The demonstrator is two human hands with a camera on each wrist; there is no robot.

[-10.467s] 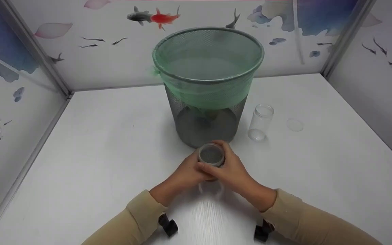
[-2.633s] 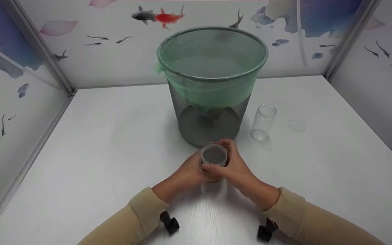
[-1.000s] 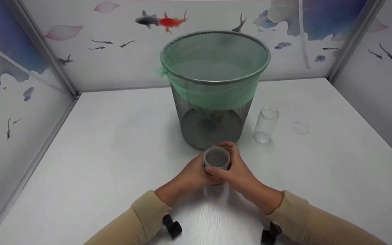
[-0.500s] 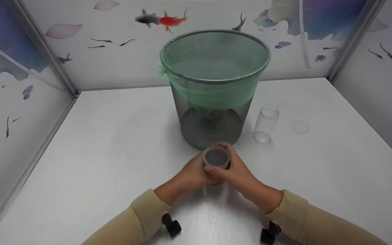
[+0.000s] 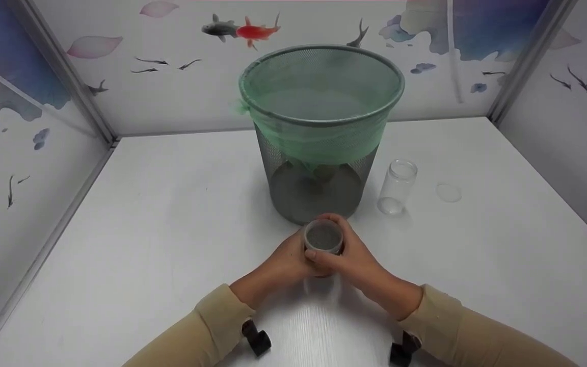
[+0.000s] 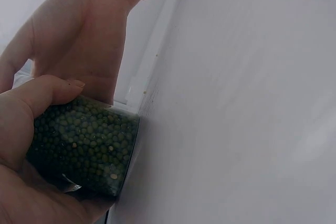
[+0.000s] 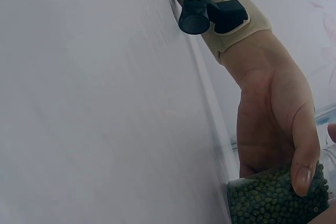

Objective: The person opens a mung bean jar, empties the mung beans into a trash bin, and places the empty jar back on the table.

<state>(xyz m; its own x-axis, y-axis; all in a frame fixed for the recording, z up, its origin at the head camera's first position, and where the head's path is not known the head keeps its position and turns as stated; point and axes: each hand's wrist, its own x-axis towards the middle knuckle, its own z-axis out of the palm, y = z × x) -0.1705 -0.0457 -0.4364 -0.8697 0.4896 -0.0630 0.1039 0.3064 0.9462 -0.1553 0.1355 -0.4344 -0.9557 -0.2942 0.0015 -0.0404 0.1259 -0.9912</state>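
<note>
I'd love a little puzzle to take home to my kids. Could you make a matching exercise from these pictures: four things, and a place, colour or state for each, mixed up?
Things
1. mesh bin
2. jar held by the left hand and right hand
3. unheld jar
4. clear disc

Descriptions
A. lies flat, farthest right of the four
B. shows green beans through its side
C. upright, between mesh bin and clear disc
D. lined with a green bag

Pairs: 1-D, 2-B, 3-C, 4-A

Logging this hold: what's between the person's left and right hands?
A clear jar of small green beans sits between the left hand and the right hand, held by both: head view. Both wrist views show the beans.
</note>
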